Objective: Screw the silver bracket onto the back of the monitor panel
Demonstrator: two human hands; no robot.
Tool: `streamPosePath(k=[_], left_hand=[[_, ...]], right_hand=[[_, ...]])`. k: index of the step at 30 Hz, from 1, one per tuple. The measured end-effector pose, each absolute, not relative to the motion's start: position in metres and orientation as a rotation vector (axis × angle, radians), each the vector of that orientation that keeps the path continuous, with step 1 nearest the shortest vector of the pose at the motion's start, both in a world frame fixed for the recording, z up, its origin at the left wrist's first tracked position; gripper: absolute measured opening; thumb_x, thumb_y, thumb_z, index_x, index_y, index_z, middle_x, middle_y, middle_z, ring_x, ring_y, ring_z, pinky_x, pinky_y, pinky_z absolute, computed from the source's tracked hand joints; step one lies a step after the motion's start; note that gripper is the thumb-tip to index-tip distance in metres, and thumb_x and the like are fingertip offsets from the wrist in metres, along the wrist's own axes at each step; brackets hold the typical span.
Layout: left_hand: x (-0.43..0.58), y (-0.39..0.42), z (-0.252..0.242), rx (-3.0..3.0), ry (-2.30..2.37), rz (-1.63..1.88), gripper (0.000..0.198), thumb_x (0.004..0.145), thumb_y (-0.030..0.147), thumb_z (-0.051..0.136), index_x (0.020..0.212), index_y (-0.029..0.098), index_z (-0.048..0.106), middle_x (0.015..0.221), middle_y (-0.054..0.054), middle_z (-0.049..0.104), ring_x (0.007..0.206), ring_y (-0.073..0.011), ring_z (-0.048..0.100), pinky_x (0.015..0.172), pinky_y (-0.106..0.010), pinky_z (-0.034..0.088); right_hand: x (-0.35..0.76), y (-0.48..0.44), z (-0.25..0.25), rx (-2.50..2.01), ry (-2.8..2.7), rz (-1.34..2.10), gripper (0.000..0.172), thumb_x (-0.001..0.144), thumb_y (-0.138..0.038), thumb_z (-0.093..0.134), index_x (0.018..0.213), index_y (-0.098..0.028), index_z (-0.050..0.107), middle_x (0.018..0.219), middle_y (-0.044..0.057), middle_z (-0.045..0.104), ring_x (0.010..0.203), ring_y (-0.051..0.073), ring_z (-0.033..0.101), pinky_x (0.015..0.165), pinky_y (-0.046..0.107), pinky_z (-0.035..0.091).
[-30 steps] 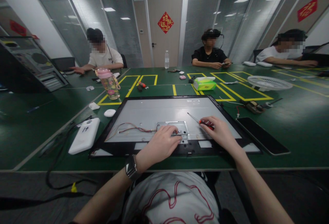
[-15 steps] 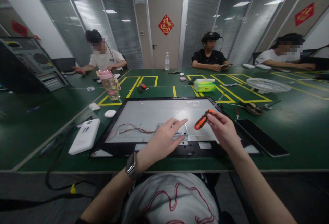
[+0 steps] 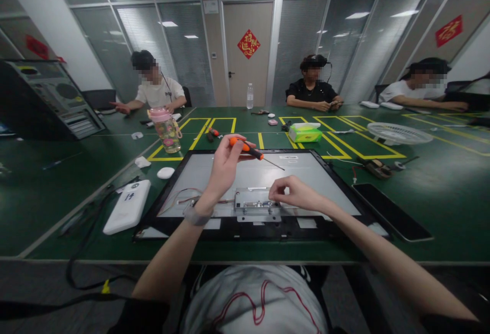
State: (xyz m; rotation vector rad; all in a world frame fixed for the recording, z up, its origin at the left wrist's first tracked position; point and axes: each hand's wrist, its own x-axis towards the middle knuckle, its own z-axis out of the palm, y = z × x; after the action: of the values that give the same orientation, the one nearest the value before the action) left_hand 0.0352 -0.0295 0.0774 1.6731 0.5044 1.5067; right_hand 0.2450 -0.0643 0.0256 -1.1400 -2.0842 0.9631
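Note:
A monitor panel (image 3: 329, 175) lies face down on the green table, black frame around a grey metal back. Near its front edge sits a small metal bracket plate (image 3: 255, 205) with thin red and white wires (image 3: 184, 197) running off to the left. My left hand (image 3: 225, 163) is raised over the panel, closed on an orange-handled screwdriver (image 3: 248, 150) whose tip points right. My right hand (image 3: 294, 195) rests at the bracket's right end, fingers pinched together at the plate; what they hold, if anything, is too small to see.
A white box (image 3: 128, 206) and black cables (image 3: 84, 232) lie left of the panel, a black phone (image 3: 390, 210) to its right. Further back stand a pink-lidded bottle (image 3: 167, 129), a green tissue pack (image 3: 305, 133), a white fan grille (image 3: 400, 133). Three people sit across the table.
The screwdriver passed from my right hand to my left, which rose above the panel. My right hand came down to the bracket plate. The view tilted down slightly.

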Motion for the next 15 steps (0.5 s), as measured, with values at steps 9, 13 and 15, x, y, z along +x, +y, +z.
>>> streamPosePath(k=[9,13,15], left_hand=[[0.047,-0.026,0.036,1.767,0.672,1.353,0.030,0.095,0.048,0.048,0.101,0.019,0.048,0.068,0.005,0.055,0.056,-0.0094,0.058,0.056,-0.021,0.050],[0.050,-0.033,0.032,1.924,0.724,1.330,0.031,0.096,0.049,0.045,0.102,0.019,0.049,0.071,0.002,0.057,0.063,-0.0110,0.058,0.062,-0.023,0.049],[0.052,-0.034,0.033,1.963,0.734,1.321,0.031,0.097,0.049,0.044,0.103,0.019,0.049,0.072,0.002,0.058,0.064,-0.0111,0.058,0.062,-0.023,0.048]], right_hand=[[0.259,-0.057,0.001,-1.105,-2.223,0.932,0.029,0.066,-0.023,0.077,0.073,-0.019,0.049,0.073,-0.005,0.046,0.069,0.013,0.042,0.062,0.023,0.035],[0.255,-0.063,-0.003,-1.117,-2.213,0.835,0.031,0.067,-0.021,0.075,0.072,-0.020,0.044,0.074,-0.005,0.043,0.067,0.013,0.039,0.061,0.024,0.034],[0.252,-0.063,-0.005,-1.116,-2.218,0.777,0.033,0.067,-0.020,0.075,0.071,-0.021,0.042,0.074,-0.005,0.043,0.066,0.013,0.039,0.060,0.024,0.033]])
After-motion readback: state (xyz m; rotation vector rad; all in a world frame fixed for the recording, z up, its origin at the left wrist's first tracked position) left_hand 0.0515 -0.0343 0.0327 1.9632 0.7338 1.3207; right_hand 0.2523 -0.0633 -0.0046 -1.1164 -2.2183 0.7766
